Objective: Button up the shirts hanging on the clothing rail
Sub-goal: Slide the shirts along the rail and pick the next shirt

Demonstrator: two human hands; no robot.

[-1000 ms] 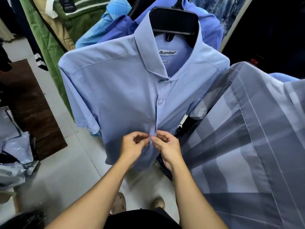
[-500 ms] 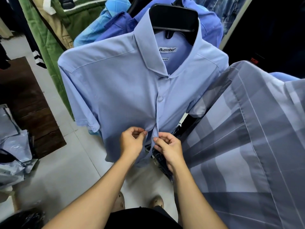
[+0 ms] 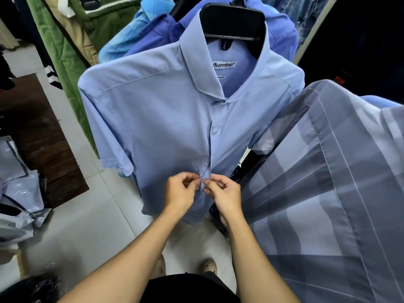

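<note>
- The left hand (image 3: 179, 192) pinches the front edge of the light blue shirt (image 3: 157, 119) between thumb and curled fingers.
- The right hand (image 3: 225, 193), just beside it and almost touching, pinches the opposite edge at the same height.
- The shirt hangs above both hands on a black hanger (image 3: 232, 20); one button (image 3: 215, 130) above them is fastened.
- A grey striped shirt (image 3: 328, 182) hangs just right of the right hand.

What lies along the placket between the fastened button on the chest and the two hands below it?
In the head view, only closed placket runs from the button down to the left hand and right hand; no other button shows there.
</note>
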